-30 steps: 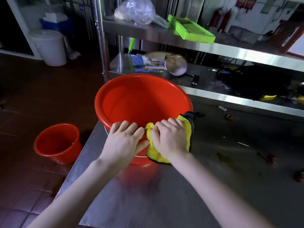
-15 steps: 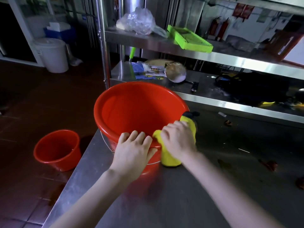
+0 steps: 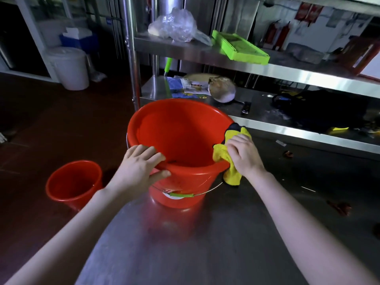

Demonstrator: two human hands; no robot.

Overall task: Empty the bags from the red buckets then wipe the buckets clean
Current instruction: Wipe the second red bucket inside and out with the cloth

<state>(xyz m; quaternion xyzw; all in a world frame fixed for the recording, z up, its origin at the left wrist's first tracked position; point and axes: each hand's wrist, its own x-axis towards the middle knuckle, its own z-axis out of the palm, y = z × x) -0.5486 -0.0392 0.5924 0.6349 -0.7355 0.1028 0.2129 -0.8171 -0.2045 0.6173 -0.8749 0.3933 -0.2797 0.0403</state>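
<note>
Yellow cloth (image 3: pixel 231 174) slid right, along red bucket (image 3: pixel 178 140)

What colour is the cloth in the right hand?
Yellow with a black edge; the head view shows the cloth gripped by the right hand against the bucket.

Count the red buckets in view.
2. The big bucket stands on the table, left hand gripping its rim, right hand holding a cloth to its side. The small bucket is on the floor. Others may be hidden.

Two red buckets (image 3: pixel 181 140) (image 3: pixel 74 182); a yellow cloth (image 3: pixel 230 161) with a black edge; lime-green tray (image 3: pixel 240 48); white tub (image 3: pixel 70 68); steel-grey worktop (image 3: pixel 205 243).
</note>
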